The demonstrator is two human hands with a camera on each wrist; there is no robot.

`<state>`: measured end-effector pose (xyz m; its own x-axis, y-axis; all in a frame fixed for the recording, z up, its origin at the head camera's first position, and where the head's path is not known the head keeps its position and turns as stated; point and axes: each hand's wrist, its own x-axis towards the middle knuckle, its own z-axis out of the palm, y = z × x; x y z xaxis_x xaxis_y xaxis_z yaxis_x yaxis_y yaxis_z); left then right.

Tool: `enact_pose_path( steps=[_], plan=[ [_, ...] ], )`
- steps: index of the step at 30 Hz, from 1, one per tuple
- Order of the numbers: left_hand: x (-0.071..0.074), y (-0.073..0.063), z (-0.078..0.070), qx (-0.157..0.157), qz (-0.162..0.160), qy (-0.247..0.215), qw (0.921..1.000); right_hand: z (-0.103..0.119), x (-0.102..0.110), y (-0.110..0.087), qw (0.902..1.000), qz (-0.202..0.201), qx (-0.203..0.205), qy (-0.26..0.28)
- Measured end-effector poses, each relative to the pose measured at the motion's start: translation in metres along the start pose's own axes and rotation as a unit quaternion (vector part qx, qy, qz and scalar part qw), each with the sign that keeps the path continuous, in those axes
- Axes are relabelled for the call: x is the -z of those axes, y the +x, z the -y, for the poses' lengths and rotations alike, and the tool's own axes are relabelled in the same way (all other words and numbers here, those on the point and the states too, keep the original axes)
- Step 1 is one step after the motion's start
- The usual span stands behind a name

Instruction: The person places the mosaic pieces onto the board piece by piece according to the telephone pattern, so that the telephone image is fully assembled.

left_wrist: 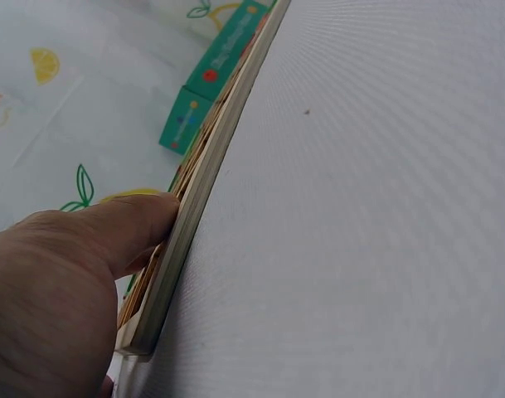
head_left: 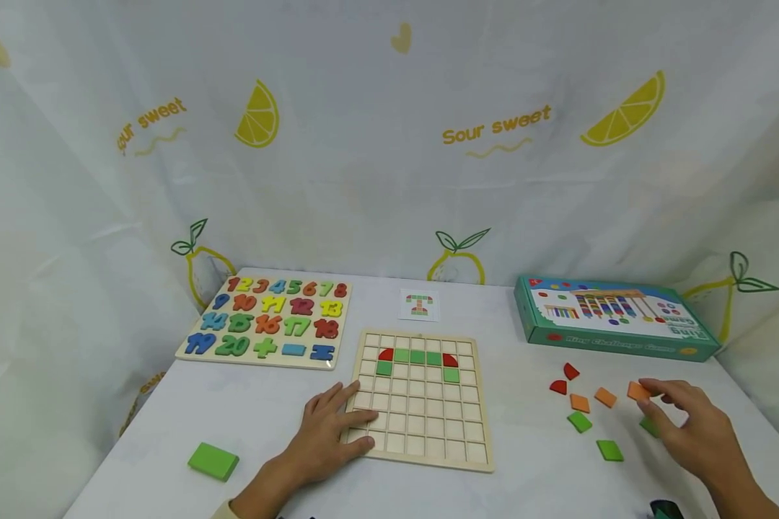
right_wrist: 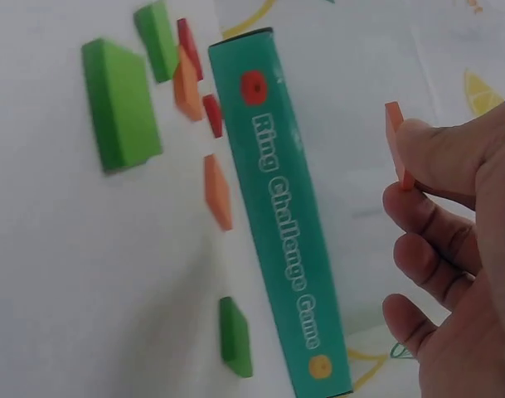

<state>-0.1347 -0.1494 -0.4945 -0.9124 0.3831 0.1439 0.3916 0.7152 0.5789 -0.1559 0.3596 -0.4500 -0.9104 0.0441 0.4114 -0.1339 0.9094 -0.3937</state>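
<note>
A wooden grid board (head_left: 428, 462) lies at the middle, holding two red quarter-round tiles (head_left: 450, 360) and several green square tiles (head_left: 417, 357) in its upper rows. My left hand (head_left: 331, 432) rests on the board's left side with fingers spread; in the left wrist view the thumb (left_wrist: 144, 220) touches the board's edge (left_wrist: 227, 141). At the right, my right hand (head_left: 697, 429) pinches an orange square tile (right_wrist: 397, 145) between thumb and fingers, raised off the table. Beneath that hand is a partly covered green tile (head_left: 649, 427).
Loose orange tiles (head_left: 605, 397), red tiles (head_left: 558, 387) and green tiles (head_left: 610, 450) lie left of my right hand. Behind stand a Ring Challenge Game box (head_left: 623, 343), a small pattern card (head_left: 419, 314) and a number puzzle (head_left: 266, 348). A green block (head_left: 213, 460) sits front left.
</note>
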Motion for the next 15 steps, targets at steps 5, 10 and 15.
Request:
enact_pose_path(
  steps=[5,10,15],
  plan=[
    [-0.002,0.0,0.0,-0.002,-0.003,0.003,1.0,0.017,0.013,0.001,0.9993,-0.014,0.033,-0.003],
    [-0.001,-0.001,-0.001,0.004,-0.002,0.005,1.0,0.04,0.023,0.003,0.9969,-0.039,0.067,0.017],
    [0.001,0.0,-0.001,0.006,0.004,0.006,1.0,0.066,0.033,0.005,0.993,-0.061,0.088,0.049]
  ],
)
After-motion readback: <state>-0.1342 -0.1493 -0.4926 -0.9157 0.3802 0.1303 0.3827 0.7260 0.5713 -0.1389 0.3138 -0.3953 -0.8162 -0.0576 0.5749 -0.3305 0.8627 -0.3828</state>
